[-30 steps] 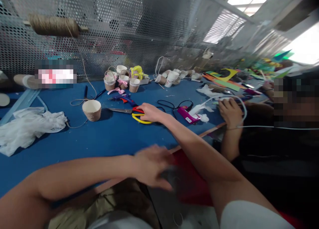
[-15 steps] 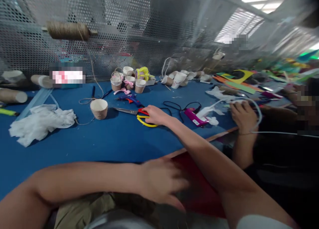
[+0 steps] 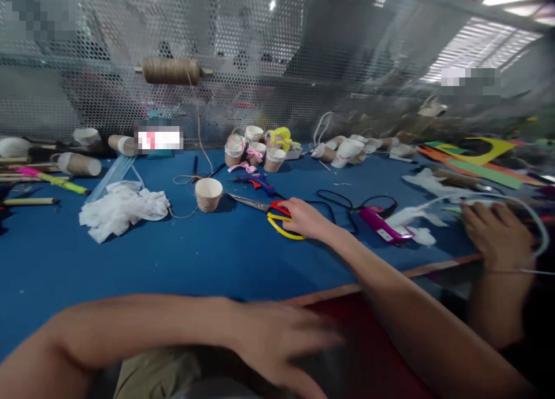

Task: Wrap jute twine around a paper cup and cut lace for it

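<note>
My right hand reaches out over the blue table, and its fingers are closed on the red and yellow handles of a pair of scissors. The scissor blades lie flat, pointing left toward a single paper cup. My left hand is low in front of me, below the table's wooden edge and over my lap. It is blurred, with its fingers stretched out to the right and nothing seen in them.
Another person's hand rests at the right edge beside a white cord. On the table lie a crumpled white plastic bag, a blue glue gun, a pink tool with a black cable, and several decorated cups. A twine spool hangs on the mesh wall.
The view has swung left and down, so everything sits further right in the picture. My right hand stays on the scissors. My left hand has shifted slightly, still blurred, over my lap.
</note>
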Available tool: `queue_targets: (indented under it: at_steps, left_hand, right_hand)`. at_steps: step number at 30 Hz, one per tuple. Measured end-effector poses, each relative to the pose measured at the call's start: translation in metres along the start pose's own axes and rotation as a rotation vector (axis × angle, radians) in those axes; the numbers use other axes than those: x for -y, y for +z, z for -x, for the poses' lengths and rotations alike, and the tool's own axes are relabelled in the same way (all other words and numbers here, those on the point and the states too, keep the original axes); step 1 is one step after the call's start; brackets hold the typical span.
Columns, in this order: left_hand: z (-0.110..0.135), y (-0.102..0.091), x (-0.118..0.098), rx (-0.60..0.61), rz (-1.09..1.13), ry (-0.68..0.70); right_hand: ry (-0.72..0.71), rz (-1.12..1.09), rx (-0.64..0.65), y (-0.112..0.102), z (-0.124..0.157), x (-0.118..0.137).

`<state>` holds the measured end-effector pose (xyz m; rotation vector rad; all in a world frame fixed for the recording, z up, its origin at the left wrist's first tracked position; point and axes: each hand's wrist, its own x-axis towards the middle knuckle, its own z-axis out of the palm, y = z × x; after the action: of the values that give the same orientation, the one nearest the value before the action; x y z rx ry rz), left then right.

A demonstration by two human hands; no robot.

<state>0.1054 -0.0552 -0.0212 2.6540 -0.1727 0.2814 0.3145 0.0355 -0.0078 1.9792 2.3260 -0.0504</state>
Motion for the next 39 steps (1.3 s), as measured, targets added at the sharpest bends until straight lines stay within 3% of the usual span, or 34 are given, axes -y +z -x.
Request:
queue_targets:
  at_steps: [2,4,6,8,11,13,15,16,20,22,24,28,29,30,32,33,34,36,39]
  left_hand:
    - [-0.031,-0.007,-0.004,-0.067,-0.027,0.077]
    - [-0.023,-0.017,0.002,-0.102,-0.082,-0.091]
    - [0.017,-0.026,0.015,-0.187,-0.212,-0.497]
    - [0.071,-0.029,0.031,-0.247,-0.409,-0.819]
    - [0.137,-0.026,0.050,-0.296,-0.639,-1.056]
    - [0.152,-0.021,0.053,-0.299,-0.637,-1.124]
    - [0.137,-0.017,0.048,-0.316,-0.554,-1.106]
    - [0.118,-0.015,0.043,-0.320,-0.477,-1.014]
    - [0.017,-0.006,0.012,-0.128,-0.048,-0.114]
    - [-0.015,-0.004,0.004,-0.149,-0.019,0.057]
    - [-0.020,-0.005,0.007,-0.167,-0.082,-0.049]
    - [0.009,-0.005,0.022,-0.242,-0.272,-0.773]
    - [0.013,-0.004,0.021,-0.223,-0.271,-0.833]
    - [0.012,-0.002,0.018,-0.176,-0.223,-0.722]
    - [0.003,0.001,0.007,-0.016,-0.028,-0.168]
    - [-0.003,0.002,0.003,0.023,0.055,0.033]
    - [-0.007,0.000,0.001,-0.019,0.081,0.082]
    - [-0.002,-0.008,0.008,-0.117,-0.009,-0.064]
    - [0.036,-0.033,0.033,-0.174,-0.235,-0.526]
  right_hand:
    - [0.000,0.006,0.003,0.000,0.002,0.001]
    - [-0.007,0.008,-0.003,0.000,0.004,0.001]
    - [-0.019,0.004,-0.014,0.002,0.006,0.001]
    - [-0.031,-0.005,-0.026,0.003,0.008,0.001]
    - [-0.043,-0.013,-0.039,0.004,0.009,0.001]
    - [-0.046,-0.018,-0.040,0.004,0.009,0.001]
    - [-0.050,-0.024,-0.037,0.004,0.006,0.001]
    - [-0.051,-0.027,-0.037,0.003,0.005,0.001]
    - [-0.048,-0.030,-0.031,0.003,0.001,-0.001]
    - [-0.052,-0.028,-0.025,0.003,0.001,-0.001]
    - [-0.059,-0.024,-0.021,0.003,0.001,-0.002]
    - [-0.064,-0.013,-0.016,0.004,0.001,-0.001]
    - [-0.064,-0.010,-0.015,0.004,0.001,-0.001]
    - [-0.063,-0.006,-0.014,0.004,0.001,0.000]
    - [-0.059,0.001,-0.012,0.004,0.000,0.001]
    - [-0.058,0.004,-0.012,0.004,0.000,0.001]
    - [-0.057,0.007,-0.014,0.005,0.000,0.001]
    - [-0.059,0.010,-0.025,0.006,0.000,0.001]
    - [-0.046,0.010,-0.046,0.006,0.002,0.000]
